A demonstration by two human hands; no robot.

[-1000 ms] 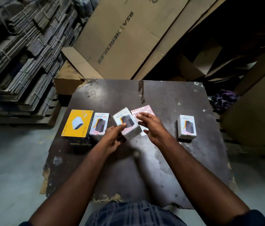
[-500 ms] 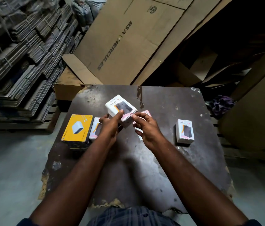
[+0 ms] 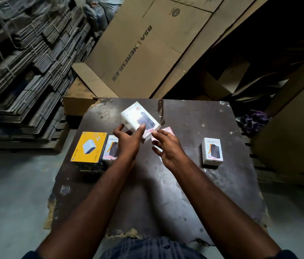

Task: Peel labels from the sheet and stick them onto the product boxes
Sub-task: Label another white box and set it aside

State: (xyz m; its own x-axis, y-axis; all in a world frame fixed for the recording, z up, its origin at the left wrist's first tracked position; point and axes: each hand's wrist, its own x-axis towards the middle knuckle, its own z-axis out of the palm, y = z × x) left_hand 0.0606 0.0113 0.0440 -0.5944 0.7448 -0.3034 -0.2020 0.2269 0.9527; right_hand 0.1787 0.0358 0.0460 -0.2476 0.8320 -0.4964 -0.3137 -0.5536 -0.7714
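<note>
Nearest, both forearms are reaching out over the dark table (image 3: 184, 193). The left hand (image 3: 128, 143) is gripping a white box (image 3: 138, 118), thumb across its face, holding it tilted and clear of the tabletop. The right hand (image 3: 168, 148) is pinching a small label (image 3: 150, 131) at the box's near corner. Whether it is fully stuck, I cannot tell.

Recommended: the left hand should be bracing the box firmly while the right fingertips are smoothing the label flat from one edge, avoiding creases or overhang.

Just behind the right hand, the pink label sheet (image 3: 168, 130) is lying on the table.
</note>
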